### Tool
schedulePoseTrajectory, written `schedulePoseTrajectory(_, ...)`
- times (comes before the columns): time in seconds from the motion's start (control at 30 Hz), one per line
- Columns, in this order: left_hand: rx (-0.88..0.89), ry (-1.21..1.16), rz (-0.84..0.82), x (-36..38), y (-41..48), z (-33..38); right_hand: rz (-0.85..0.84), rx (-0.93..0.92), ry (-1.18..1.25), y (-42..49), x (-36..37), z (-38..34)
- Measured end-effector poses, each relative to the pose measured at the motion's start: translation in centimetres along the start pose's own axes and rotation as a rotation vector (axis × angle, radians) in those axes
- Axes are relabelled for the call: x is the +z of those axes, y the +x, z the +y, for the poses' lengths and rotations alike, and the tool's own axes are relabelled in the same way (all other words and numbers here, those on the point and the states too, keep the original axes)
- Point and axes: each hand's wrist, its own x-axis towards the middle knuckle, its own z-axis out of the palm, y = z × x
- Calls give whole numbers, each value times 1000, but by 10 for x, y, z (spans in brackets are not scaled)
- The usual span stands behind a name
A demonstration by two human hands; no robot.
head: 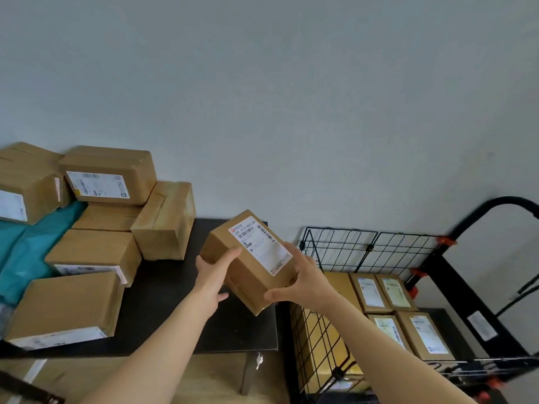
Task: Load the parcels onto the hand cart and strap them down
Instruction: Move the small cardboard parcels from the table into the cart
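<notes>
I hold a brown cardboard parcel (248,259) with a white shipping label in the air above the right end of the black table (163,310). My left hand (214,275) grips its left side and my right hand (303,282) grips its right near corner. To the right stands the hand cart (455,287), black-framed with wire-mesh side panels (367,249). Inside it lie several labelled parcels (402,313), packed side by side. On the table's left part sit several more brown parcels (96,225).
A teal cloth or bag (32,243) lies under the parcels at the far left. The cart's black handle (501,208) rises at the right against the plain grey wall. Orange clips (446,242) fix the mesh panels. A brown surface with a key (259,360) shows below the table.
</notes>
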Motion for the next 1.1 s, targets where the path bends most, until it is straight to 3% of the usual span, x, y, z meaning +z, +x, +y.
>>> schedulePoseTrajectory(0.33, 158, 131, -205, 92, 21, 10, 152, 275, 314, 20, -67, 46)
schedulePoseTrajectory(0.57, 151, 225, -258, 197, 49, 1, 225, 384, 271, 58, -140, 128)
schedulePoseTrajectory(0.87, 3, 277, -199, 336, 113, -59, 103, 355, 308, 117, -199, 249)
schedulePoseTrajectory(1.1, -112, 337, -70, 360, 166, -111, -92, 442, 330, 170, -176, 319)
